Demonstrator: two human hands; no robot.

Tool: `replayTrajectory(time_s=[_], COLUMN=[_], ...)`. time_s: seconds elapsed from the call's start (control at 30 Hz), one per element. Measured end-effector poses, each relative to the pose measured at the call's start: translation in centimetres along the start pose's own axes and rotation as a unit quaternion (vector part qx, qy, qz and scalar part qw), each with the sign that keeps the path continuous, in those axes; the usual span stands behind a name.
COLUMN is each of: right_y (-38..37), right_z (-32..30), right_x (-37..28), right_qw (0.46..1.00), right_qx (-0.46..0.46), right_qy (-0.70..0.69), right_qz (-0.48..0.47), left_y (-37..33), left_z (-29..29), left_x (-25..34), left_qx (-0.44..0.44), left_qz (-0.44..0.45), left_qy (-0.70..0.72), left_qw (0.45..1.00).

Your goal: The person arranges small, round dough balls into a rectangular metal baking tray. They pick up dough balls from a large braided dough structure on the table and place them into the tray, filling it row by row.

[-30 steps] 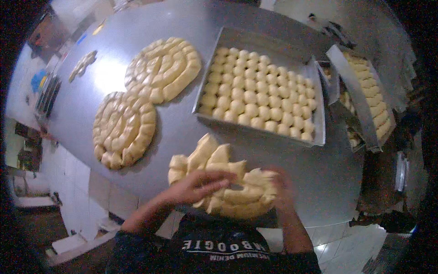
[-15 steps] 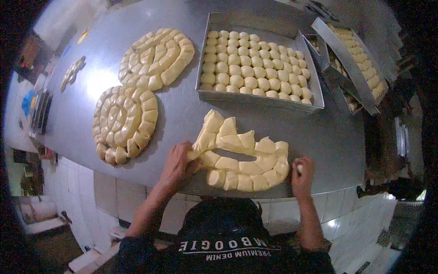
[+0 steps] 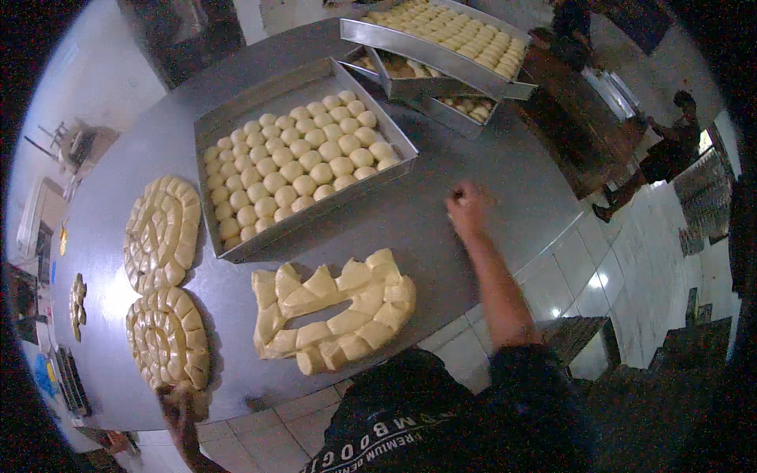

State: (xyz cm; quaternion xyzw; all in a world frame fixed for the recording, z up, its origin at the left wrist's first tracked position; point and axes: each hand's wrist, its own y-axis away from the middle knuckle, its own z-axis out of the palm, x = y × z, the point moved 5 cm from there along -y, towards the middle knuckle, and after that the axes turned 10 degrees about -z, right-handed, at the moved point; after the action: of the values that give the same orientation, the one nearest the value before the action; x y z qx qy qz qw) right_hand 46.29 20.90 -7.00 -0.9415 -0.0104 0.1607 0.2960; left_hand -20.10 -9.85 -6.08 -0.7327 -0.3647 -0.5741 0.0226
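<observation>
My right hand (image 3: 471,209) hovers over or rests on the table, right of the large tray, its fingers curled together. Whatever it may hold is hidden. At the lower left, my left hand (image 3: 177,406) is at the near end of a scored dough coil (image 3: 167,335); its fingers are dark and blurred. Between my hands lies a thick, pale dough piece (image 3: 335,311), cut into joined segments around a narrow gap, with pointed, ragged tips on its far side. Neither hand touches it. A second dough coil (image 3: 162,232) sits just beyond the first.
A deep metal tray (image 3: 315,206) of round dough balls (image 3: 292,162) stands on the metal table (image 3: 441,268). Behind it, more filled trays (image 3: 434,51) are stacked askew. A small dough scrap (image 3: 77,306) lies far left. Another person (image 3: 670,142) is at the far right.
My view has turned rightward. My left hand has left the segmented dough for the near coil. My right hand has moved away from the dough's right end, farther out over the table.
</observation>
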Motion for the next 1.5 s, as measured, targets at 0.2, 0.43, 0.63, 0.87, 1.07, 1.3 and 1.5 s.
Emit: replayTrajectory(time_s=[0.2,0.43,0.63,0.87,1.07,1.3,1.5], right_y=[3.5,4.3,-6.2,-28.4,-25.0,-4.7,4.1], right_z=[-0.8,-3.6,-2.0,6.0,22.3,1.3,-1.7], right_x=[-2.8,-3.7,-2.6,-22.1,-25.7,-31.7,-17.5], right_qw=[0.976,0.984,0.792,0.779,0.946,0.656,0.743], right_qx=[-0.090,-0.076,-0.286,0.103,-0.170,-0.337,-0.394], right_qy=[-0.191,-0.065,-0.479,-0.616,-0.256,-0.582,-0.521], right_qz=[-0.062,-0.145,0.247,-0.057,-0.098,-0.343,-0.145], left_y=[5.3,2.5,3.3,4.5,5.4,3.7,4.3], left_z=[11.6,17.3,17.1,18.5,18.6,25.7,25.1], left_x=[14.1,12.7,14.4,11.8,13.9,13.8,13.6], left_qx=[-0.040,-0.060,0.099,0.001,0.074,-0.127,-0.201], left_qz=[0.106,0.016,0.077,-0.019,0.036,0.045,0.034], left_qy=[0.251,0.190,0.116,0.190,0.227,0.323,0.117], left_qw=[0.961,0.980,0.985,0.982,0.970,0.937,0.972])
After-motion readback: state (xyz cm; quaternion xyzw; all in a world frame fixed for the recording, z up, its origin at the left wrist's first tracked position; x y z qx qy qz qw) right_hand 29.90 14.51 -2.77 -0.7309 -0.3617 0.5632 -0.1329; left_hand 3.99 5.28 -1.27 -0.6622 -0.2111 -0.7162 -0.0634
